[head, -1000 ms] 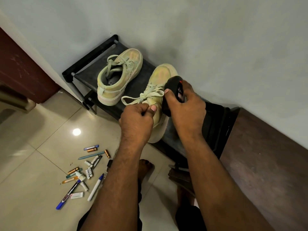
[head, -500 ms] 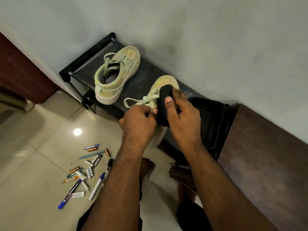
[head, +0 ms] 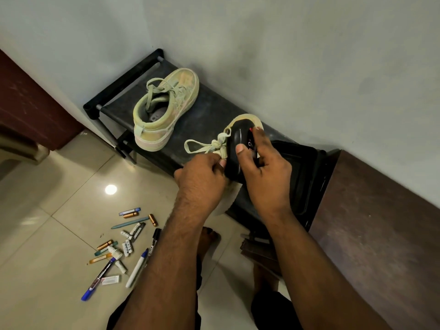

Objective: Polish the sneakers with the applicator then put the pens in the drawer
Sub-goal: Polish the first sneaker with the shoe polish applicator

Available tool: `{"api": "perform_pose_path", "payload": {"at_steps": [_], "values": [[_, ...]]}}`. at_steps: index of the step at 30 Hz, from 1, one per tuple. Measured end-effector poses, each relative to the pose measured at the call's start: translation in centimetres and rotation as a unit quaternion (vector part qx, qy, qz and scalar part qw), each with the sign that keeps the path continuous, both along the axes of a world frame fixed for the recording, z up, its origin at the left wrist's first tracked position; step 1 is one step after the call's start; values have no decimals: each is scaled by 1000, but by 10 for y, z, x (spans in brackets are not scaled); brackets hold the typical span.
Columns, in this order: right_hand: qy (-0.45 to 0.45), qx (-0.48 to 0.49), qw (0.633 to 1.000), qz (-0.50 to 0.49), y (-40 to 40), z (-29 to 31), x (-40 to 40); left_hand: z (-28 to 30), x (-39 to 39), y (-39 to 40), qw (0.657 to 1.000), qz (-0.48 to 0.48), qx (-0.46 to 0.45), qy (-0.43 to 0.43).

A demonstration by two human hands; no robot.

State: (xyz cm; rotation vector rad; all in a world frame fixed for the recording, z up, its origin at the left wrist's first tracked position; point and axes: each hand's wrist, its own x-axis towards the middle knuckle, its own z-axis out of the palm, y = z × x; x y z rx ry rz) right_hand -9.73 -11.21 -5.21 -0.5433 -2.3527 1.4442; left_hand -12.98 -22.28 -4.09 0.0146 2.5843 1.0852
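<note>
Since the earlier frame, the black oval polish applicator (head: 238,151) had been slid along the toe of the near pale-green canvas sneaker (head: 245,117), gripped by the right hand (head: 264,177) with fingers curled round it. The sneaker's tongue was pinched, it seemed, by the left hand (head: 202,177), though the fingertips were hidden. The second pale-green sneaker (head: 164,110) was left on the black fabric shoe rack (head: 207,108). The scattered pens and markers (head: 123,246) lay on the tiled floor (head: 47,234), well apart. Judged as a risk: the held sneaker, overhanging the rack edge, could be tipped off by hard strokes.
</note>
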Motion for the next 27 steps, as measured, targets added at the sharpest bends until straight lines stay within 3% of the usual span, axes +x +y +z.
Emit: {"api": "perform_pose_path", "payload": {"at_steps": [7,16,18,20,23,27], "values": [[-21,5,999,43,-25,-12,46,-2,-4,-5,997,77,-8,-1],[-14,65,996,-58,15,12,-29,-1,1,-3,999,-9,-32,22],[5,-26,994,-107,29,18,-35,-1,2,-2,999,-14,-44,27],[45,-209,967,-138,38,27,-23,-3,3,-3,997,-10,-67,26],[25,-470,871,-138,35,28,13,-9,0,-8,994,-16,-109,20],[-14,-614,781,-115,21,15,55,-11,-3,-14,991,-14,-137,-6]]}}
